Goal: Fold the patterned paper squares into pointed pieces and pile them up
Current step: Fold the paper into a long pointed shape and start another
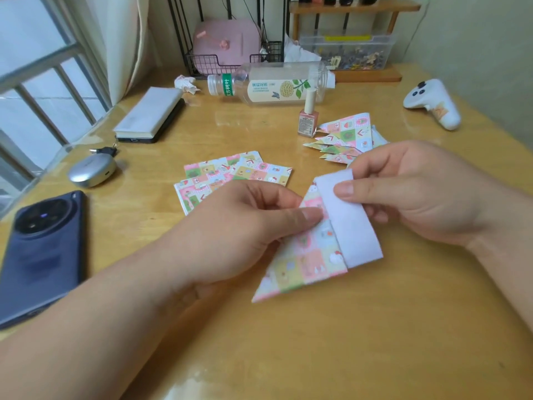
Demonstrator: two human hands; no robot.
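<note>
While your left hand (pixel 253 223) pinches the half-folded pastel patterned paper piece (pixel 314 243), your right hand (pixel 418 194) pinches its white flap (pixel 350 226).

On table (pixel 346 342): piece (pixel 305 255) front centre, pinched between left hand (pixel 239 226) and right hand (pixel 418 192). Squares (pixel 230 171) just behind left hand. Pile (pixel 346 137) behind right hand, polish (pixel 308 119) just left of it, bottle (pixel 277 85) lying behind polish. Phone (pixel 40 255) front left, case (pixel 92 170) behind it. Controller (pixel 432 102) back right.
</note>
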